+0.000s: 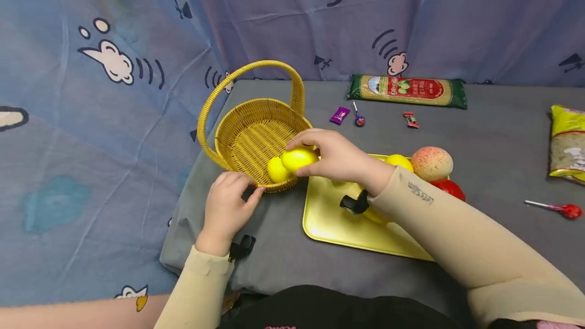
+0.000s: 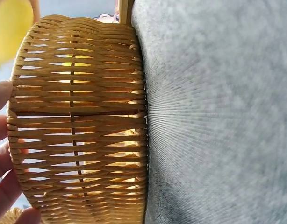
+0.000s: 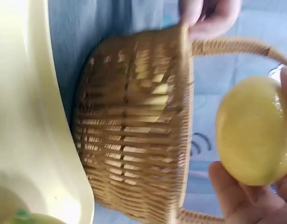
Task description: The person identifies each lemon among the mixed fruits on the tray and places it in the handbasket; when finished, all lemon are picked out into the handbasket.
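Note:
My right hand (image 1: 340,159) holds a lemon (image 1: 299,159) over the near right rim of a yellow wicker basket (image 1: 233,110). The right wrist view shows that lemon (image 3: 253,130) between the thumb and fingers, above the rim. Inside the basket lies another yellow fruit (image 1: 276,170), partly covered by the held lemon in the head view. With its fingers over the near rim and thumb outside, my left hand (image 1: 230,207) grips the basket. The left wrist view shows its fingers along the edge of the basket's woven wall (image 2: 82,126).
Right of the basket, a yellow tray (image 1: 329,222) carries a peach (image 1: 432,164), a red fruit (image 1: 450,188) and yellow fruit (image 1: 399,162), partly behind my right arm. Behind lie wrapped candies (image 1: 340,115), a lollipop (image 1: 359,117) and a pasta pack (image 1: 407,90). Another lollipop (image 1: 569,210) and bag (image 1: 568,143) lie right.

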### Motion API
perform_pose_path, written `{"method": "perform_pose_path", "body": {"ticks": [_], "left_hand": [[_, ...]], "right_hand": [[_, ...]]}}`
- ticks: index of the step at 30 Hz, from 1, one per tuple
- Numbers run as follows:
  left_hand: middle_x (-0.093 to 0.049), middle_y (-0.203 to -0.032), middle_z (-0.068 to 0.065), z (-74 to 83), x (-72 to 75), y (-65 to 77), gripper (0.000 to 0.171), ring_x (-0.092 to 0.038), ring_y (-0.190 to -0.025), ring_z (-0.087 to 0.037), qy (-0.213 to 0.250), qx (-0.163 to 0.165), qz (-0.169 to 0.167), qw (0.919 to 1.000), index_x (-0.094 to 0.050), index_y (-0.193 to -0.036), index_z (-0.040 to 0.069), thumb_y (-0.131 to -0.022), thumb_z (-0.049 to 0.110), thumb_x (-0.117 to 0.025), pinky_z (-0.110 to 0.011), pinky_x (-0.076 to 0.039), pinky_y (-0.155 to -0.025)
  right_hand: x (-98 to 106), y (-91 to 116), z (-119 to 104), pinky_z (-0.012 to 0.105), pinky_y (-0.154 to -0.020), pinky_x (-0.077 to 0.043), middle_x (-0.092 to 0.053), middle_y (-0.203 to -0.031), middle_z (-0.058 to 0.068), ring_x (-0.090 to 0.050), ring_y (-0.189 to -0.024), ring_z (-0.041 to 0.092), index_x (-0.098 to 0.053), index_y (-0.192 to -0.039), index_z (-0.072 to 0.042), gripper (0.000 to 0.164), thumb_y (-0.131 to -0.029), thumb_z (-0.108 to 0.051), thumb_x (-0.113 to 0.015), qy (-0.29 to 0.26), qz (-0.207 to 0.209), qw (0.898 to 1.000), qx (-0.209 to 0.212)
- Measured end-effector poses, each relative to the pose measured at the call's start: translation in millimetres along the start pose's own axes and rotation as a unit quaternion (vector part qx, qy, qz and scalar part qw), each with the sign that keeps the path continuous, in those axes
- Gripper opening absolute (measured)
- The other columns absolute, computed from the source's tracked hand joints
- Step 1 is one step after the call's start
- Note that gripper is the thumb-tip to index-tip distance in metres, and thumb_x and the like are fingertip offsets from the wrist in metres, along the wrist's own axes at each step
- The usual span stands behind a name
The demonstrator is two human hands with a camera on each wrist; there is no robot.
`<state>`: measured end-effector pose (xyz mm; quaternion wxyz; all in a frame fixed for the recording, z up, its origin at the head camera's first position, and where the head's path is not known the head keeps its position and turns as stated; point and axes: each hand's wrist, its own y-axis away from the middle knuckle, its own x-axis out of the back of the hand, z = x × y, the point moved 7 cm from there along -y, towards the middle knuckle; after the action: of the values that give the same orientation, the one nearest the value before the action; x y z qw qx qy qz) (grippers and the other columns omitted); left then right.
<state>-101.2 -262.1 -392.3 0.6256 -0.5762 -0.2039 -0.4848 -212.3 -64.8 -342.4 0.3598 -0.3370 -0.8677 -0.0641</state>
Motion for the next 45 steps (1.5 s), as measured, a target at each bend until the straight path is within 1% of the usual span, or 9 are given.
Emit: {"method": "perform_pose_path", "body": {"ticks": [5, 10, 15, 23, 29, 32, 35, 40, 45], "left_hand": [[-0.070, -0.089, -0.001, -1.0, -2.3, -0.4, 0.019, -0.063, -0.090, -0.024, -0.002, 0.001, -0.008, 1.0000, -0.070, -0.088, 0.015, -0.090, 0.032, -0.078, -0.041, -0.052, -0.087], [-0.070, -0.090, -0.001, -1.0, -1.9, -0.4, 0.020, -0.064, -0.091, -0.024, -0.002, 0.000, -0.006, 1.0000, -0.071, -0.088, 0.014, -0.090, 0.032, -0.079, -0.041, -0.052, -0.088], [-0.070, -0.089, -0.001, -2.8, -1.0, 0.3, 0.020, -0.063, -0.090, -0.023, 0.000, 0.000, 0.001, 1.0000, -0.070, -0.087, 0.014, -0.089, 0.032, -0.079, -0.041, -0.052, -0.087], [-0.069, -0.088, 0.001, -2.3, -0.8, 1.4, 0.019, -0.063, -0.090, -0.022, 0.002, 0.006, -0.001, 1.0000, -0.070, -0.087, 0.016, -0.090, 0.033, -0.079, -0.040, -0.051, -0.089], [-0.069, -0.089, 0.001, -3.1, -1.4, 0.8, 0.019, -0.062, -0.090, -0.022, 0.001, 0.004, 0.000, 1.0000, -0.070, -0.088, 0.016, -0.090, 0.033, -0.078, -0.041, -0.051, -0.087], [-0.069, -0.090, 0.001, -3.2, -2.2, 0.4, 0.019, -0.062, -0.091, -0.022, 0.001, 0.005, 0.000, 1.0000, -0.070, -0.089, 0.016, -0.090, 0.033, -0.078, -0.041, -0.051, -0.086], [-0.070, -0.090, 0.000, -3.2, -2.8, 0.2, 0.019, -0.062, -0.091, -0.023, 0.001, 0.009, 0.000, 1.0000, -0.070, -0.089, 0.015, -0.089, 0.032, -0.079, -0.042, -0.051, -0.087], [-0.070, -0.091, 0.000, -3.2, -3.3, 0.5, 0.020, -0.062, -0.092, -0.023, 0.000, 0.012, -0.001, 0.9999, -0.070, -0.089, 0.015, -0.089, 0.033, -0.079, -0.042, -0.051, -0.087], [-0.069, -0.090, 0.000, -1.9, -2.3, 0.6, 0.020, -0.062, -0.092, -0.024, -0.001, 0.009, 0.003, 1.0000, -0.070, -0.089, 0.016, -0.089, 0.033, -0.080, -0.043, -0.051, -0.087]], "right_hand": [[-9, -32, 18, 0.039, -0.105, -0.045, -0.065, -0.130, -0.002, -0.056, -0.123, 0.020, -0.071, -0.125, -0.017, 0.045, -0.083, -0.022, -0.085, 0.035, -0.010, 0.999, -0.033], [-25, -50, 27, 0.038, -0.106, -0.045, -0.065, -0.130, 0.002, -0.057, -0.123, 0.022, -0.071, -0.124, -0.014, 0.043, -0.084, -0.021, -0.084, 0.105, -0.034, 0.993, -0.034], [-35, -58, 25, 0.039, -0.106, -0.046, -0.066, -0.128, 0.005, -0.059, -0.119, 0.024, -0.072, -0.121, -0.011, 0.042, -0.081, -0.018, -0.083, 0.154, -0.061, 0.986, -0.024], [-47, -59, 28, 0.041, -0.104, -0.049, -0.072, -0.121, 0.002, -0.064, -0.113, 0.023, -0.075, -0.118, -0.011, 0.042, -0.080, -0.024, -0.087, 0.176, -0.120, 0.977, -0.031], [-45, -59, 32, 0.039, -0.096, -0.052, -0.074, -0.109, 0.000, -0.064, -0.101, 0.021, -0.077, -0.110, -0.012, 0.032, -0.081, -0.021, -0.085, 0.137, -0.112, 0.984, -0.034], [-40, -57, 33, 0.040, -0.097, -0.052, -0.074, -0.108, 0.001, -0.065, -0.103, 0.022, -0.076, -0.110, -0.011, 0.030, -0.082, -0.019, -0.084, 0.100, -0.105, 0.989, -0.040], [-31, -51, 33, 0.042, -0.100, -0.051, -0.074, -0.114, 0.003, -0.066, -0.110, 0.022, -0.074, -0.117, -0.011, 0.032, -0.087, -0.018, -0.081, 0.066, -0.092, 0.992, -0.059], [-10, -31, 25, 0.045, -0.101, -0.052, -0.073, -0.121, 0.006, -0.067, -0.114, 0.024, -0.071, -0.123, -0.010, 0.035, -0.089, -0.018, -0.079, 0.018, -0.058, 0.995, -0.073], [12, 3, 18, 0.048, -0.099, -0.052, -0.073, -0.119, 0.002, -0.067, -0.112, 0.023, -0.072, -0.121, -0.014, 0.034, -0.088, -0.021, -0.080, -0.003, -0.016, 0.997, -0.073]]}}
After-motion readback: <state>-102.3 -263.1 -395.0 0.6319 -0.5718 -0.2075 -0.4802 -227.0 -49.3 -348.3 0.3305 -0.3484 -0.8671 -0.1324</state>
